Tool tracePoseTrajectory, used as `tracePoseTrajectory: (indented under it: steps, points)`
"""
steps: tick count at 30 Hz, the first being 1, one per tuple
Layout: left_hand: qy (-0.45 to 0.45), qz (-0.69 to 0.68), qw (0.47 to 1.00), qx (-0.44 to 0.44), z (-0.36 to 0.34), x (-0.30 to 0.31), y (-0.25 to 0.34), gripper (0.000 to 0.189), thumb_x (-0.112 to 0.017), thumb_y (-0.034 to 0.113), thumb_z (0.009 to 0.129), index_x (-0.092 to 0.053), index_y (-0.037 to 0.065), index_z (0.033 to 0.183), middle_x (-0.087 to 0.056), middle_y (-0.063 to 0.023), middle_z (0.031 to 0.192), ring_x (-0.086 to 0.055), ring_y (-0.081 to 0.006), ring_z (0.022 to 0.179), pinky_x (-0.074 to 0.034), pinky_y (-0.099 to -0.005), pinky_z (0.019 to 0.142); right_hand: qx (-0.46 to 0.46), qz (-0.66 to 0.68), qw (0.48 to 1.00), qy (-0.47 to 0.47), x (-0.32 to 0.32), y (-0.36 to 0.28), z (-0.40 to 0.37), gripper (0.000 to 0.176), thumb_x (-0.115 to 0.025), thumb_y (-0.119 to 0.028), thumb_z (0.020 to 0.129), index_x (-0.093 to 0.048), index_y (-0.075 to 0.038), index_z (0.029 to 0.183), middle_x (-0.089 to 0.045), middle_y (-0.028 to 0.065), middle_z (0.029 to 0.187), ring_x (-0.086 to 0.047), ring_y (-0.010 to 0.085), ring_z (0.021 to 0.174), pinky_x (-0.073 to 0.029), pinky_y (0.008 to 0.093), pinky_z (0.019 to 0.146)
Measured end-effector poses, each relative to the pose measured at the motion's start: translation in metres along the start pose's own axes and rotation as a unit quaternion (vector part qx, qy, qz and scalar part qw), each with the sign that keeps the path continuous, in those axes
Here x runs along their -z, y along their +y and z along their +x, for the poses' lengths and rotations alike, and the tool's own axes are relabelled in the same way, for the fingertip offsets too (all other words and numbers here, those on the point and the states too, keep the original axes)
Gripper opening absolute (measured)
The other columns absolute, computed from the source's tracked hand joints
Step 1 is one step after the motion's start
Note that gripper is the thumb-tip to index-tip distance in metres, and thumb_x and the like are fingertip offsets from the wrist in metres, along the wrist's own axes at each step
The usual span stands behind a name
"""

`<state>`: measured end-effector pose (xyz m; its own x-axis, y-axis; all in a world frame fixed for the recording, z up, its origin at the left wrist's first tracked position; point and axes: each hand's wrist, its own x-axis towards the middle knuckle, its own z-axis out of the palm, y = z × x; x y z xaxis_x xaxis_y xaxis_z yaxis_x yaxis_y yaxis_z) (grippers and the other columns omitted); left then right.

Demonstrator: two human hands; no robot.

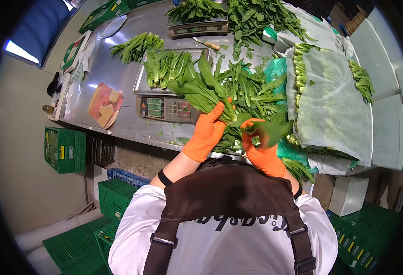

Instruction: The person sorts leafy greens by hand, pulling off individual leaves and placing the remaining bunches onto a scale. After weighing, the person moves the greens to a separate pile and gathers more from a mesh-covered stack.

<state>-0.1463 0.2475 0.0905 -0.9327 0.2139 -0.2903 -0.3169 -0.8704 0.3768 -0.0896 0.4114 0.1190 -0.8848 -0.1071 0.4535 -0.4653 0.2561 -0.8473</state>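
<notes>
My left hand (pixel 207 134), in an orange glove, is closed round the stem end of a bunch of long leafy greens (pixel 201 89), which look like chicory. The leaves point up and left, over the scale's keypad and pan. My right hand (pixel 262 153), also gloved in orange, pinches a single loose leaf (pixel 275 133), blurred by motion. Beyond both hands lies a heap of the same greens (pixel 247 89). A scale (pixel 165 108) with a lit display stands left of it; its metal pan holds several bunches (pixel 167 68).
Another bunch (pixel 138 47) lies on the metal table (pixel 123 68). A knife (pixel 207 44) rests beyond the scale. A second scale (pixel 199 30) carries greens. At right, a white sheet (pixel 332 96) covers packed greens. Green crates (pixel 65 150) stand below left. A pink patterned paper (pixel 105 105) lies left.
</notes>
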Motion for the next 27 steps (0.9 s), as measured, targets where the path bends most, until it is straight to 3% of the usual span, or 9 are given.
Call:
tracePoseTrajectory:
  steps: [2,6,7,9,12,14,18,23,27]
  points:
    - [-0.038,0.103,0.993,-0.042,-0.001,0.002,-0.009,0.042,-0.058,0.009,0.090,-0.042,0.002,0.128,-0.057,-0.0142,0.114,-0.056,-0.0247,0.105,-0.047,-0.0398,0.093,-0.034,0.053,0.998,0.021,-0.009,-0.011,0.009,0.043,-0.066,0.009,0.069,-0.054,-0.003,0.108,-0.060,0.0114,0.095,-0.060,0.0222,0.074,-0.049,0.0300,0.065]
    - [-0.087,0.106,0.990,0.024,-0.017,-0.015,-0.015,0.045,-0.060,0.007,0.089,-0.041,0.003,0.130,-0.055,-0.0107,0.118,-0.056,-0.0224,0.101,-0.047,-0.0366,0.089,-0.005,-0.141,0.990,-0.004,-0.007,0.000,0.017,0.032,-0.072,0.000,0.071,-0.060,-0.007,0.099,-0.058,0.0077,0.084,-0.060,0.0218,0.072,-0.049,0.0295,0.064]
    - [-0.183,0.123,0.972,0.080,-0.010,-0.002,-0.010,0.049,-0.060,0.005,0.087,-0.038,0.005,0.132,-0.052,-0.0095,0.122,-0.052,-0.0226,0.111,-0.046,-0.0366,0.092,-0.018,-0.123,0.992,0.022,-0.007,0.007,0.016,0.023,-0.069,-0.001,0.075,-0.061,-0.005,0.097,-0.058,0.0086,0.083,-0.058,0.0204,0.071,-0.048,0.0285,0.064]
    - [-0.155,0.118,0.980,0.045,-0.015,-0.009,-0.016,0.052,-0.060,0.005,0.086,-0.036,0.005,0.133,-0.051,-0.0090,0.123,-0.050,-0.0220,0.113,-0.043,-0.0360,0.095,-0.035,-0.086,0.994,0.057,-0.003,0.010,0.016,0.012,-0.067,-0.002,0.079,-0.062,-0.002,0.090,-0.058,0.0094,0.080,-0.058,0.0187,0.070,-0.047,0.0279,0.063]
    - [-0.135,0.129,0.982,0.010,-0.017,-0.011,-0.019,0.061,-0.058,0.004,0.087,-0.027,0.008,0.139,-0.044,-0.0084,0.130,-0.044,-0.0222,0.121,-0.036,-0.0360,0.102,-0.019,-0.057,0.996,0.066,-0.001,0.011,0.015,0.016,-0.069,-0.002,0.076,-0.062,-0.005,0.090,-0.059,0.0070,0.078,-0.058,0.0184,0.065,-0.046,0.0266,0.058]
    - [-0.119,0.136,0.983,0.006,-0.018,-0.011,-0.020,0.053,-0.057,0.005,0.089,-0.032,0.008,0.135,-0.049,-0.0091,0.124,-0.050,-0.0216,0.114,-0.049,-0.0357,0.084,-0.006,-0.085,0.996,0.034,-0.003,0.006,0.014,0.021,-0.073,-0.007,0.074,-0.062,-0.007,0.091,-0.059,0.0065,0.078,-0.058,0.0200,0.066,-0.046,0.0281,0.058]
    - [-0.161,0.103,0.979,0.068,-0.018,-0.003,-0.018,0.051,-0.056,0.005,0.090,-0.032,0.007,0.134,-0.049,-0.0097,0.123,-0.052,-0.0215,0.111,-0.050,-0.0345,0.082,-0.033,-0.161,0.986,0.010,-0.002,-0.001,0.012,0.022,-0.073,-0.009,0.072,-0.062,-0.007,0.091,-0.058,0.0063,0.080,-0.059,0.0233,0.068,-0.048,0.0301,0.059]
    - [-0.108,0.059,0.991,0.060,-0.020,-0.007,-0.024,0.042,-0.058,0.009,0.090,-0.041,0.003,0.128,-0.053,-0.0105,0.120,-0.055,-0.0222,0.108,-0.047,-0.0359,0.092,-0.060,-0.144,0.988,0.018,0.000,-0.003,0.010,0.017,-0.068,-0.005,0.077,-0.062,-0.005,0.092,-0.058,0.0070,0.083,-0.059,0.0209,0.070,-0.047,0.0286,0.061]
    - [-0.082,0.117,0.989,0.024,-0.018,-0.003,-0.028,0.041,-0.060,0.011,0.090,-0.045,0.002,0.126,-0.055,-0.0105,0.120,-0.054,-0.0219,0.109,-0.044,-0.0352,0.097,-0.107,0.013,0.994,0.033,-0.001,0.001,0.004,0.015,-0.066,-0.003,0.079,-0.061,-0.002,0.092,-0.057,0.0088,0.081,-0.058,0.0180,0.072,-0.046,0.0270,0.063]
